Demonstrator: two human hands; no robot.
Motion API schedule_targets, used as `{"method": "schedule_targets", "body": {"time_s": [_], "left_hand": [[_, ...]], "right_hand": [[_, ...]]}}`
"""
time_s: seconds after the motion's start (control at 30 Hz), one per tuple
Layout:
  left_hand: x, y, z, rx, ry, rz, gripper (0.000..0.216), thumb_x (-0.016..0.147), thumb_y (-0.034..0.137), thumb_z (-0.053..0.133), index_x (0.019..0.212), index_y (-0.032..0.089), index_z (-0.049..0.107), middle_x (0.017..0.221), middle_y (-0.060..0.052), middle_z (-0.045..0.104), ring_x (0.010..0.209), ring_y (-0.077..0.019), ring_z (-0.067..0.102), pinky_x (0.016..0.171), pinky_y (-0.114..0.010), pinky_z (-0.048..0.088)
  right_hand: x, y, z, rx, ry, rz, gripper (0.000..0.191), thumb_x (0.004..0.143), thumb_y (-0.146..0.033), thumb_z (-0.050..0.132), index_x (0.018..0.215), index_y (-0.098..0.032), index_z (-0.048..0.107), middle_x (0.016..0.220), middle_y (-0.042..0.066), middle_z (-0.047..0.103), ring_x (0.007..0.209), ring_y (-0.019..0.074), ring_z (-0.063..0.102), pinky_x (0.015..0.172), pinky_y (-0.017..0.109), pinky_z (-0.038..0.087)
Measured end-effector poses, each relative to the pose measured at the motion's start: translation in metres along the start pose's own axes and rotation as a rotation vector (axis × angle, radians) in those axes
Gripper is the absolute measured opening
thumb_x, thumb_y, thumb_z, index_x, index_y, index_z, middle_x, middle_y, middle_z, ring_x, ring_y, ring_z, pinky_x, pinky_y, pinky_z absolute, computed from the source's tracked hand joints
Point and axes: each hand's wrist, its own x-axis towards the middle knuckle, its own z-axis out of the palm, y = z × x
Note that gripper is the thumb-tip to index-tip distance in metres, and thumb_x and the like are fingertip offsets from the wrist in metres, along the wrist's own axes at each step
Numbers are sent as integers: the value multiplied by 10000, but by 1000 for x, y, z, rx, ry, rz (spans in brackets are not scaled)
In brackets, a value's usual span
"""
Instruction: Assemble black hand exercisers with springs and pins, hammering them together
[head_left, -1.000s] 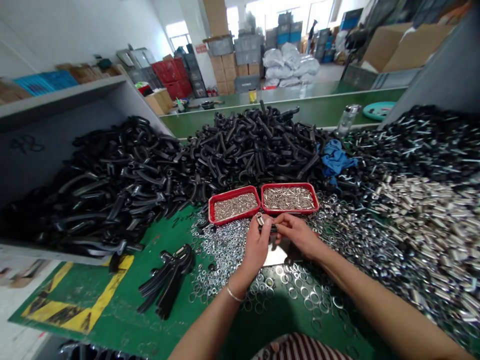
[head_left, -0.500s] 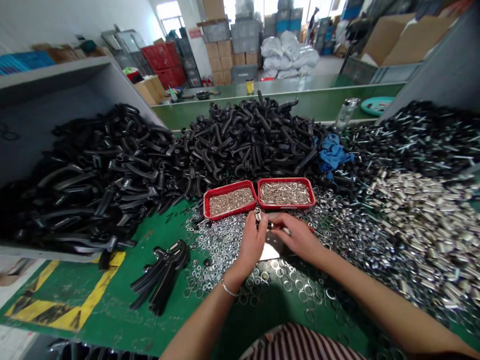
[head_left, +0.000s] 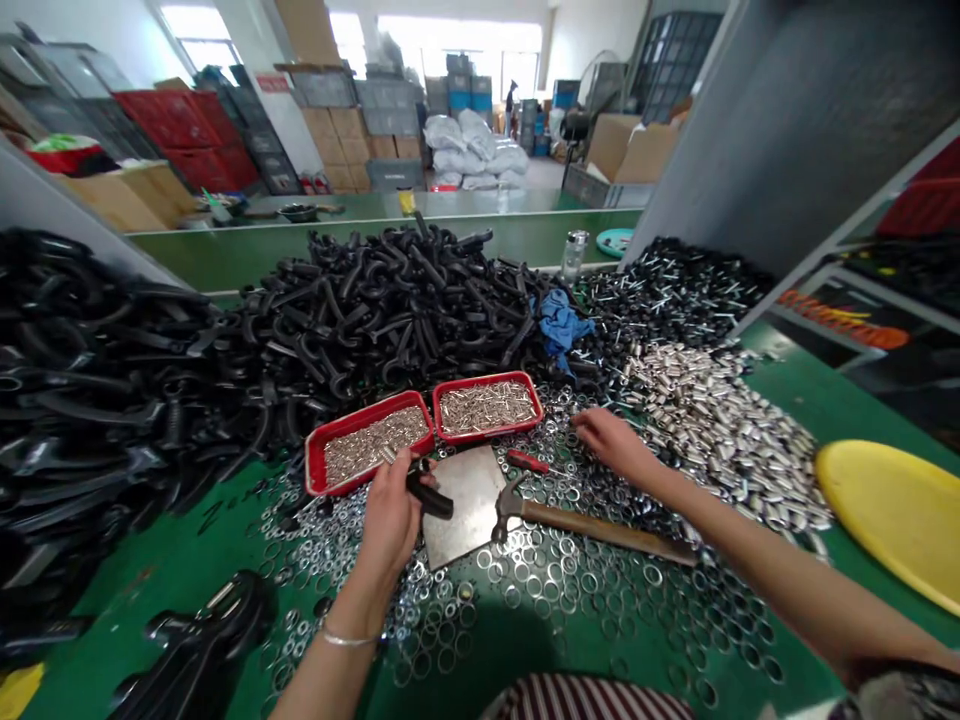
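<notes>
My left hand (head_left: pixel 391 515) is closed around a black curved handle part (head_left: pixel 433 500), which juts out to the right over a flat metal plate (head_left: pixel 463 520). A small shiny metal piece shows at its fingertips. My right hand (head_left: pixel 616 448) is at the heap of small metal rings and parts (head_left: pixel 574 480), fingers curled together and pointing left; what they pinch, if anything, I cannot make out. Between the hands lie a claw hammer (head_left: pixel 592 522) with a wooden handle, its head at the plate's right edge, and a red-handled tool (head_left: pixel 528 461).
Two red trays (head_left: pixel 431 438) of small metal pins stand behind the plate. Black handle parts (head_left: pixel 375 300) are heaped at the back and left. A blue cloth (head_left: pixel 561 325), metal cylinders (head_left: pixel 720 420) and a yellow tray (head_left: pixel 892 510) lie right. Several assembled black pieces (head_left: pixel 202 650) lie lower left.
My view has turned right. My right hand has left my left hand and moved right to the small parts. The plate and hammer now show uncovered; my left hand still holds its part.
</notes>
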Motion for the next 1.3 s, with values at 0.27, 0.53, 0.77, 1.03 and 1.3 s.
{"method": "schedule_targets", "body": {"time_s": [0.27, 0.53, 0.77, 1.03, 1.3], "left_hand": [[-17, -10, 20, 4, -104, -127, 388, 806, 475, 742, 941, 154, 572, 838, -22, 664, 625, -94, 574, 618, -229, 482], [-10, -4, 21, -48, -38, -81, 405, 800, 482, 736, 934, 161, 529, 805, -25, 660, 622, -91, 575, 637, -232, 477], [-11, -15, 38, 131, -83, -12, 389, 856, 547, 641, 948, 181, 547, 812, -19, 663, 610, -107, 563, 601, -236, 449], [-17, -1, 14, 339, -81, 101, 364, 884, 553, 600, 910, 190, 582, 823, -7, 607, 677, -136, 551, 648, -264, 460], [-12, -6, 22, 363, -107, 154, 348, 902, 527, 595, 949, 183, 625, 884, -39, 632, 764, -154, 575, 671, -260, 480]], "right_hand": [[25, 104, -32, -286, -64, 363, 111, 854, -112, 624, 932, -111, 702, 987, 198, 698, 966, 268, 667, 837, 345, 468], [17, 74, -43, -326, 1, 227, 171, 947, -165, 524, 1018, -96, 664, 998, 248, 664, 978, 320, 648, 832, 417, 456], [-2, -93, -3, 494, -87, -214, 193, 934, -369, 609, 1079, -244, 631, 994, 64, 713, 856, 234, 665, 774, 380, 527], [0, -144, 25, 565, -22, -326, 124, 946, -318, 593, 1029, -245, 649, 997, 75, 697, 949, 254, 657, 894, 447, 523], [1, -147, 36, 576, 48, -397, 230, 970, -252, 552, 1185, -270, 632, 1116, 83, 661, 1058, 259, 617, 950, 483, 505]]}}
